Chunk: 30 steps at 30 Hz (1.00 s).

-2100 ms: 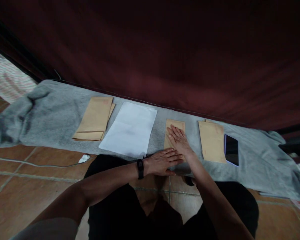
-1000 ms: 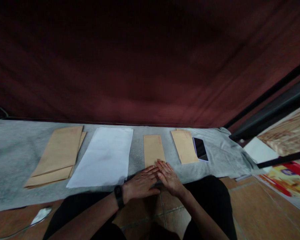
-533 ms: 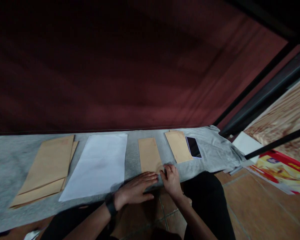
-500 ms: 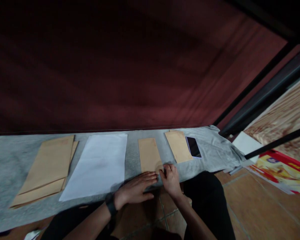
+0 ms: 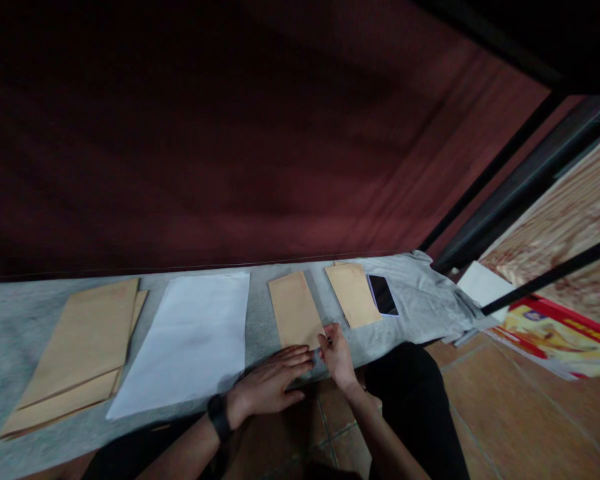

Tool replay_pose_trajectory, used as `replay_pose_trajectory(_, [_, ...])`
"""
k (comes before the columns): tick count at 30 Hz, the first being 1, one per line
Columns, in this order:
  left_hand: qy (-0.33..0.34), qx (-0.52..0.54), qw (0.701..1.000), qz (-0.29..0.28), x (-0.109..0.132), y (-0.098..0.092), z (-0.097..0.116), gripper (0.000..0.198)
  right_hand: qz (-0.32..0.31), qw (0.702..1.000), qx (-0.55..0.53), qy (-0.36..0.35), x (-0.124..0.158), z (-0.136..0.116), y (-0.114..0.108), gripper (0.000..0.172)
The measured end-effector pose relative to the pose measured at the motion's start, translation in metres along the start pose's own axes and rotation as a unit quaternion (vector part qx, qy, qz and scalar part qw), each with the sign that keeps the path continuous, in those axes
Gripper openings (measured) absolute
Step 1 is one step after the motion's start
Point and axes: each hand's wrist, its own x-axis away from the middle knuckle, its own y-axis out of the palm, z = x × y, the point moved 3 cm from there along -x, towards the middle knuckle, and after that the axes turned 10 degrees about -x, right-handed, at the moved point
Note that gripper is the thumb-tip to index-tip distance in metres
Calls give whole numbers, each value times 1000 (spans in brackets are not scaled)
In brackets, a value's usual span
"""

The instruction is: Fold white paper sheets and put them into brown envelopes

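A small brown envelope lies in front of me on the grey cloth, its far end leaning a little left. My left hand rests flat at its near edge, fingers stretched out and together. At the near right corner, the curled fingers of my right hand pinch the envelope; the fingertips are partly hidden. Just right of it lie more small brown envelopes, overlapping, beside a dark-screened phone. To the left is a stack of white paper.
Larger brown envelopes overlap on the far left of the grey cloth. A dark red curtain rises behind. On the right stand black metal bars, with a red and yellow box on the tiled floor.
The envelope under my hands has turned slightly, its far end shifting left. My right hand has closed in at its corner. The left hand stays nearly in place. The view has shifted slightly.
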Motion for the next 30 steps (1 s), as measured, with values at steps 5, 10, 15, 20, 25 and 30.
replay_pose_trajectory(5, [-2,-16,1000,24,-1,2,-3,63,-3,997,-59,47,-6,2,-4,19])
replay_pose_trajectory(10, [-50,-51,994,81,-4,10,-17,57,-1,986,158,-62,-2,-9,-17,12])
replay_pose_trajectory(15, [-49,-109,990,71,-6,25,-26,53,-53,943,271,-183,-4,-24,-14,30])
replay_pose_trajectory(20, [-65,-132,988,53,-7,31,-20,64,-255,893,269,-256,-20,-24,18,45])
replay_pose_trajectory(25, [-60,-116,991,41,-7,26,-14,70,-263,865,346,-253,-64,-10,46,50])
replay_pose_trajectory(30, [-56,-108,992,16,-7,20,-12,75,-211,875,372,-226,-117,-7,67,55])
